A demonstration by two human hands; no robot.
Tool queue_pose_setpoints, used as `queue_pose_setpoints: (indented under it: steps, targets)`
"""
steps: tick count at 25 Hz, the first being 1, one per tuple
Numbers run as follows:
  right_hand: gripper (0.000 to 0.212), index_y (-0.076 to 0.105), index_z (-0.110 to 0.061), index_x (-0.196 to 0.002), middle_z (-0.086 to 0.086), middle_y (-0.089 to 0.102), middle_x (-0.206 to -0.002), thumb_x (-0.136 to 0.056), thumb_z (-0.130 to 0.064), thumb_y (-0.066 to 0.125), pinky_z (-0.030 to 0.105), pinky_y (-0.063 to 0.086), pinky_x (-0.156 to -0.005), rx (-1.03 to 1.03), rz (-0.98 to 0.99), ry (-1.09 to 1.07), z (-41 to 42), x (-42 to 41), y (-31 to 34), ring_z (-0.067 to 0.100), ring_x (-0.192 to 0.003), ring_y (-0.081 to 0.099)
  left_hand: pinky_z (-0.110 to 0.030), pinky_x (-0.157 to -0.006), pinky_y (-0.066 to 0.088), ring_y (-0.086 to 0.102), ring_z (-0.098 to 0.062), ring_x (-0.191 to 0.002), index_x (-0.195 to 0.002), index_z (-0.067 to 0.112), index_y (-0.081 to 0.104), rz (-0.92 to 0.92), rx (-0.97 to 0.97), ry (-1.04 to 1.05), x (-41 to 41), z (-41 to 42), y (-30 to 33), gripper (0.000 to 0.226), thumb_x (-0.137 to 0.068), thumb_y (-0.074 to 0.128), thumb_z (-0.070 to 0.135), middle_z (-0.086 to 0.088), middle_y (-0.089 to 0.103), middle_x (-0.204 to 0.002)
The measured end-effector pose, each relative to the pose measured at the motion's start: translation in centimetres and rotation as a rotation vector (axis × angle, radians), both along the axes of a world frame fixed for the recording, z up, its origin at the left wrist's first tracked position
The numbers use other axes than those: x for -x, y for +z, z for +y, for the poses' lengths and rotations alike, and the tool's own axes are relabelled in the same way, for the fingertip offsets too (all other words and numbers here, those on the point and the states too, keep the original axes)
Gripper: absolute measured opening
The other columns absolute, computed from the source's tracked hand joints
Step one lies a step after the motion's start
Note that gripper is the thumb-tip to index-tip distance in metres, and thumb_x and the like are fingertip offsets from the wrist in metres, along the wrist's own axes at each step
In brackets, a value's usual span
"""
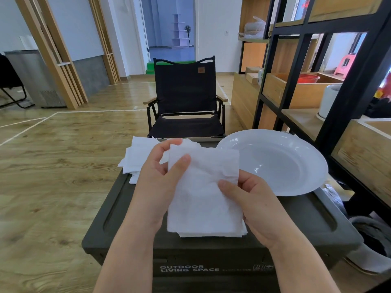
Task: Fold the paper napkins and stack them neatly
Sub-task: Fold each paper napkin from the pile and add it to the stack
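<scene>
The person stood over a dark storage box (296, 212) that served as the worktop, holding one white paper napkin (201, 182) up just above it. The left hand (156, 176) pinched the napkin's upper left edge, thumb in front and fingers (171, 143) curled over the top behind it; the right hand (251, 199) gripped the right edge, thumb pressed on the front face. Directly under the held napkin lay a small stack of folded napkins (211, 232), edges fairly well aligned, so part of the job looked done. Toward the far left corner of the box a loose heap of napkins (135, 157) waited, apparently unfolded, which suggested a good deal remained. The held napkin looked partly folded, though I could not tell how many folds it had. A white plate (275, 161) sat at the far right of the box, with nothing visible in it.
</scene>
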State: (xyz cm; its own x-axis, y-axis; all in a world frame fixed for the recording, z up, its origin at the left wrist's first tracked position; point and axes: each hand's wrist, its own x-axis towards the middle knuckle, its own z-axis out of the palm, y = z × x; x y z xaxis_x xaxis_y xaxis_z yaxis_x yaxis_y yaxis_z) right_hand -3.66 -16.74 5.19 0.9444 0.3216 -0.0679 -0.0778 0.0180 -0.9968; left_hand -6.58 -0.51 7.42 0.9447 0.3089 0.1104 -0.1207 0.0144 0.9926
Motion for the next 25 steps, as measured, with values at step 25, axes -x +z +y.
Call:
queue_pose_setpoints:
  steps: [25]
  targets:
    - [0.053, 0.044, -0.054, -0.113, -0.027, 0.050, -0.118, -0.070, -0.045, 0.074, 0.013, 0.042, -0.081, 0.266, -0.483, -0.207, -0.9, -0.4, 0.1, -0.004, -0.113, 0.046, -0.013, -0.063, 0.044, 0.056, -0.003, -0.073, -0.075, 0.045, 0.074, -0.112, -0.506, -0.041, 0.1, 1.0, -0.3, 0.013, -0.063, 0.070, 0.050, 0.018, 0.066, -0.084]
